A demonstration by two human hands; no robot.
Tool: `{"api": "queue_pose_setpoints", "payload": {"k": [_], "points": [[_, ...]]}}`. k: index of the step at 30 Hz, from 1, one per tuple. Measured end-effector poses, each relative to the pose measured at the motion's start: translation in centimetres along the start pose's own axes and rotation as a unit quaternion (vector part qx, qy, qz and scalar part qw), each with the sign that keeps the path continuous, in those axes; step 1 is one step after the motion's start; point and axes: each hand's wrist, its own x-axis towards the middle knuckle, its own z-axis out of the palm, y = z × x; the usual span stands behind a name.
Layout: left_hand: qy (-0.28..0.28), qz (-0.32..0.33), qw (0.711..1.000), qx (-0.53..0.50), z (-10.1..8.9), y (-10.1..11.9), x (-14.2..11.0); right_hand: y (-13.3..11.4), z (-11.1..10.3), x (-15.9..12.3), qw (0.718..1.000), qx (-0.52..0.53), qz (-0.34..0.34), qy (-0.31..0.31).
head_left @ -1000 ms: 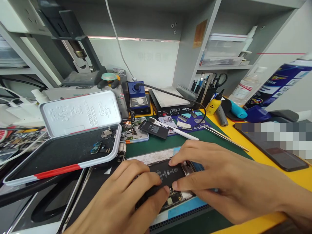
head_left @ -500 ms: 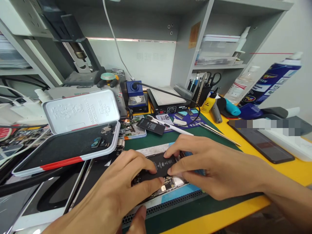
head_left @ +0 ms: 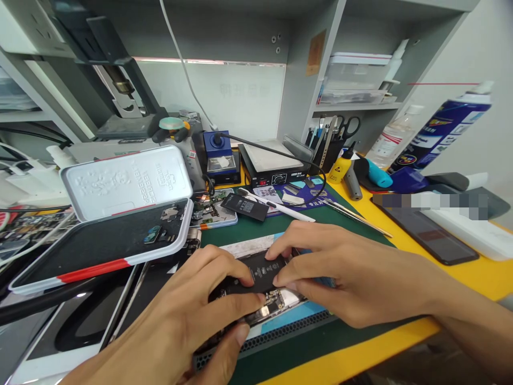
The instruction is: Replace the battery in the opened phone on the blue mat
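Observation:
A black phone battery (head_left: 261,271) lies in an opened phone (head_left: 274,303), whose circuit board shows along the near side. My left hand (head_left: 188,305) is closed over the battery's left part, its index fingertip on the top face and another finger at the near edge. Bent over the right end, my right hand (head_left: 340,272) grips the battery with its fingertips. The phone rests on a blue and white holder (head_left: 280,321). Behind it lies a second black battery (head_left: 245,206) on the green mat, beside a white pen-like tool (head_left: 294,212).
To the left stands an open case (head_left: 160,246) with small parts on its black lining. At the back are a blue soldering stand (head_left: 218,155) and a black heating plate unit (head_left: 276,174). Tweezers (head_left: 356,216), a yellow bottle (head_left: 340,166) and a dark phone (head_left: 425,230) lie or stand to the right.
The view has shifted slightly. My left thumb has come up closer to the phone's near edge. Both hands keep their places on the battery.

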Motion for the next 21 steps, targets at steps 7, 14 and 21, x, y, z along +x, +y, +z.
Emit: {"api": "queue_pose_setpoints", "payload": {"k": [7,14,21], "points": [[-0.015,-0.002,1.0,0.008,-0.37,-0.35,0.29,-0.11,-0.11,-0.21,1.0,-0.014,-0.002,0.001],[-0.029,-0.025,0.999,0.008,-0.37,-0.06,0.09,-0.05,0.11,-0.05,0.999,-0.037,-0.011,0.011],[-0.072,-0.038,0.997,0.003,-0.83,-0.27,0.36,0.33,0.35,-0.5,0.998,-0.054,-0.017,-0.001]]}}
